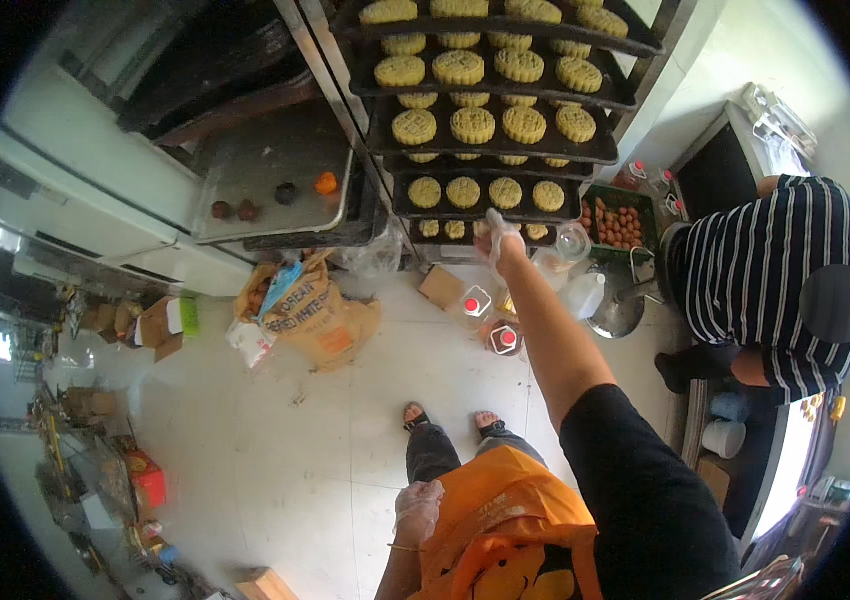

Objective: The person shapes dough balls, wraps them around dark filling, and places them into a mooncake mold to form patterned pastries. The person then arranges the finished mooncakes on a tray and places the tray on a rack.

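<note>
My right hand (501, 238), in a clear plastic glove, reaches out to the low trays of a metal rack (356, 112). It overlaps the front of a dark baking tray (462, 217), hiding part of the pastries on the tray below. Whether its fingers grip anything, I cannot tell. Patterned round mooncakes (463, 193) stand in rows on this tray and on several trays above. Down by my orange apron (515, 487), my left hand (419, 511) is also gloved. Its fingers are curled in, and nothing shows in them.
Red-capped plastic jugs (506, 339) and a metal pan (614, 313) stand under my right arm. Eggs fill a green crate (620, 221). A person in a striped shirt (740, 277) bends at the right. A brown paper sack (320, 315) sits left of the rack.
</note>
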### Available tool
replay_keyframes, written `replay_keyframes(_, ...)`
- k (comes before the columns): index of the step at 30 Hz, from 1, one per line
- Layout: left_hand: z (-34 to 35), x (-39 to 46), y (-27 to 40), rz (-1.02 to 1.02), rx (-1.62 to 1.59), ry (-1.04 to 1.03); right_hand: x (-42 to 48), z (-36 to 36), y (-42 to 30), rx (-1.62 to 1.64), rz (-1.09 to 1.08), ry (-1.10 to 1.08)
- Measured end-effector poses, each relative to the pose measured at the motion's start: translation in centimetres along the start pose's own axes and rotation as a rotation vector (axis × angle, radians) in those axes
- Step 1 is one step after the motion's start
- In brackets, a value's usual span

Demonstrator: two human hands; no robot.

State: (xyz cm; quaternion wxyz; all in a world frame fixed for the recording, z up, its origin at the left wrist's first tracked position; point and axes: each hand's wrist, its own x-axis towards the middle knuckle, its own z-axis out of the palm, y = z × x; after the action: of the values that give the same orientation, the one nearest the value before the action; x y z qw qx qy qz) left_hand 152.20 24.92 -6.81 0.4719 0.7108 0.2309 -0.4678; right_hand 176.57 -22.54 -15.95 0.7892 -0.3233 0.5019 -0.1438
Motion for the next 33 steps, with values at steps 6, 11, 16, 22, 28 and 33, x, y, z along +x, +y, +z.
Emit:
replay_keyframes(6,-3.1,3.5,-0.7,-0.018,-0.06,0.037,1.1,3.4,-0.5,0.141,-0.076,0.219)
replay_keyframes(11,-6.0,2.1,3.3,-0.061,0.101,0.043,-0.1,-0.9,4.8,0.059,-0.338,0.109)
replay_keyframes(16,-8.5,4.9,0.3,-0.005,0.146,0.055,-6.0,-8.2,15.1,-0.138,-0.315,0.317)
replay_keyframes(22,-9.6,4.9,0.7,0.062,0.101,0.044,-23.4,-6.4,16.1,0.113,0.024,0.417)
replay_keyframes(28,-9.5,3.8,1.8,0.037,0.273,0.051,-22.8,-8.9,18.7,0.035,0.109,0.369)
replay_keyframes(33,-11.4,4.4,-5.5,0.227,0.395,0.12,-21.2,-7.7,13.8,0.173,-0.006,0.279)
